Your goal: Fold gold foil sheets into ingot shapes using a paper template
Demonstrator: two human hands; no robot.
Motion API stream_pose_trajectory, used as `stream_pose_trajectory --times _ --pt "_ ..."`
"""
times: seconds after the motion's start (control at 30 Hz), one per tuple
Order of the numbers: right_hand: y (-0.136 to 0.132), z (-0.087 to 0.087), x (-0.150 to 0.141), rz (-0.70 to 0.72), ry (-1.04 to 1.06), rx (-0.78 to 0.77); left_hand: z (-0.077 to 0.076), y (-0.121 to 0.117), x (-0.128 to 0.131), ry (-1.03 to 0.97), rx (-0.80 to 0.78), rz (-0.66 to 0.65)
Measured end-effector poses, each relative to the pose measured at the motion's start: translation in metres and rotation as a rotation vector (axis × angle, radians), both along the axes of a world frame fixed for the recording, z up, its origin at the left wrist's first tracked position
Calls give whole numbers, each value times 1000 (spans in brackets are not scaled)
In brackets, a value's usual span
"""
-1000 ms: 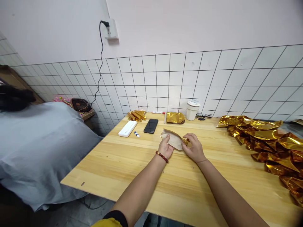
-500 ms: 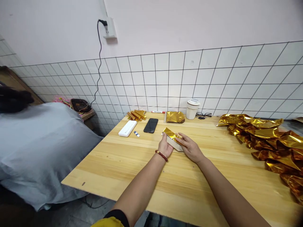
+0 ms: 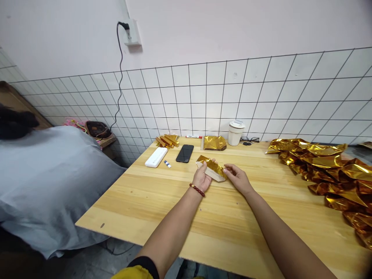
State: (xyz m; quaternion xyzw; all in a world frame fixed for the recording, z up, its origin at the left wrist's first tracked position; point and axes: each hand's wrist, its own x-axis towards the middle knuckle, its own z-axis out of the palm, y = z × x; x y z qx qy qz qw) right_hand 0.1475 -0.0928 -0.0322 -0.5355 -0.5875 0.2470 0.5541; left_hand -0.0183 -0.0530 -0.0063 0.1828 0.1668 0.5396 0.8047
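A folded strip of gold foil paper (image 3: 213,167), pale on its underside, lies on the wooden table (image 3: 162,201) between my two hands. My left hand (image 3: 203,177), with a red bead bracelet at the wrist, pinches the strip's left end. At the strip's right end, my right hand (image 3: 238,179) grips with the fingers closed. The gold face is turned up.
Behind the hands lie a black phone (image 3: 185,153), a white power bank (image 3: 156,157), a small glue stick (image 3: 167,164), folded gold strips (image 3: 167,141), a gold paper stack (image 3: 214,143), a red marker (image 3: 194,136), a white cup (image 3: 235,133) and glasses (image 3: 249,142). Crumpled gold foil (image 3: 328,166) is heaped at right. A grey cloth (image 3: 49,182) is at left.
The paper showed its pale side a second ago; it has been folded over so gold faces up. Both hands shifted slightly while keeping hold of its ends.
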Motion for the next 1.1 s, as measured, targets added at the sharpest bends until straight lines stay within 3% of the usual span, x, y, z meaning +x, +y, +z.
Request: stream_pose_trajectory --times 0.07,0.17,0.37,0.47,0.63,0.87,1.0,1.1 --pt "1 -2 0 57 15 -66 2 -1 0 1 3 -4" --pt "-1 -2 -2 32 -63 -58 2 -3 1 56 -27 -1" --pt "-6 3 -7 -118 -177 86 -3 -5 6 156 -93 -49" --pt "-9 7 -7 -160 -352 198 -3 -5 6 142 -128 -35" --pt "-15 15 -8 -110 -563 313 -3 -4 4 141 -113 -52" --pt "-6 4 -6 -113 -259 218 -4 -6 4 156 -68 -76" --pt "-2 0 -7 -24 7 -12 -4 -8 6 198 0 -68" --pt "0 7 -12 3 179 -162 -6 -9 9 251 61 -9"
